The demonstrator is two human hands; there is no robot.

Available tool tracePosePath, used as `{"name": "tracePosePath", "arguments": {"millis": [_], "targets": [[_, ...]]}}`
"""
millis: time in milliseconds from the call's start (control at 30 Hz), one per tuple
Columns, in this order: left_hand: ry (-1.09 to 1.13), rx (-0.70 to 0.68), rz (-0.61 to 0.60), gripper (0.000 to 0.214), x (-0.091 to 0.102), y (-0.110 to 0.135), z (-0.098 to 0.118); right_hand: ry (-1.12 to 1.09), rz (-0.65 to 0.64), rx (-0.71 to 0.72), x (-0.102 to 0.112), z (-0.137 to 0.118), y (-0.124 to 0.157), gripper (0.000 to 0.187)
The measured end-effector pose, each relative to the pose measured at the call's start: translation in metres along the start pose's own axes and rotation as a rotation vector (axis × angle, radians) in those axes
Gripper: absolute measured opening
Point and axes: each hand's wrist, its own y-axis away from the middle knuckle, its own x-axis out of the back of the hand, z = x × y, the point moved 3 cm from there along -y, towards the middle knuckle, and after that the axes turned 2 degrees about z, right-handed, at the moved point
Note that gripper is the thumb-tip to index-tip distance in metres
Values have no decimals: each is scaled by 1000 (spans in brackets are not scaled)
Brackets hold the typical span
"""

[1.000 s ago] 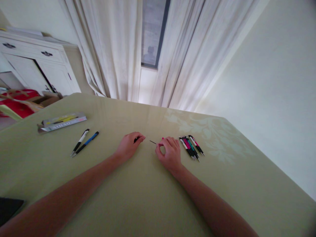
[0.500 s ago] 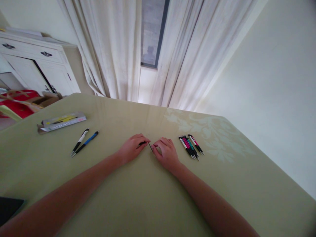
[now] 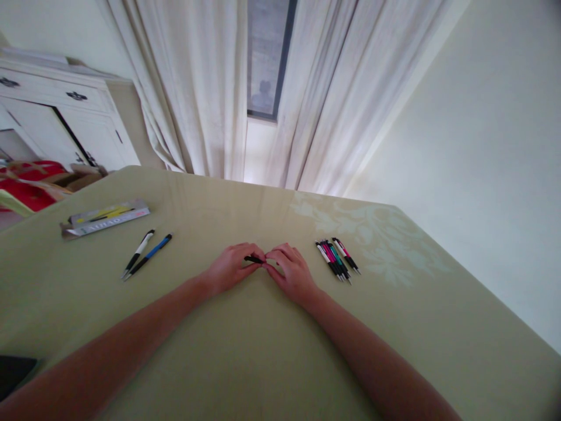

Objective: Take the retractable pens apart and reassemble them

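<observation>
My left hand (image 3: 230, 268) and my right hand (image 3: 290, 271) meet at the middle of the green table (image 3: 245, 351), fingertips touching. Between them is a short black pen part (image 3: 253, 259), pinched by my left fingers. My right fingers are curled and pinched against its end; what they hold is mostly hidden. A bundle of several pens (image 3: 336, 259), pink, green, white and black, lies just right of my right hand. Left of my left hand lie a white pen (image 3: 137, 252) and a blue pen (image 3: 151, 254), side by side.
A flat pen box (image 3: 104, 217) lies at the far left of the table. A white cabinet (image 3: 56, 111) and red items (image 3: 26, 181) stand beyond the left edge. Curtains (image 3: 210, 88) hang behind. A dark object (image 3: 13, 374) sits at the near left corner.
My hands have come together: one second ago they were apart, the right one holding a thin refill tip pointing at the left. Now the fingertips touch and the thin tip is out of sight.
</observation>
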Motion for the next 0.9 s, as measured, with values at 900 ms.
{"name": "tracePosePath", "arguments": {"millis": [900], "targets": [[-210,-88,13,19,-3,3,2,-137,-88,33,0,-1,1,6]]}}
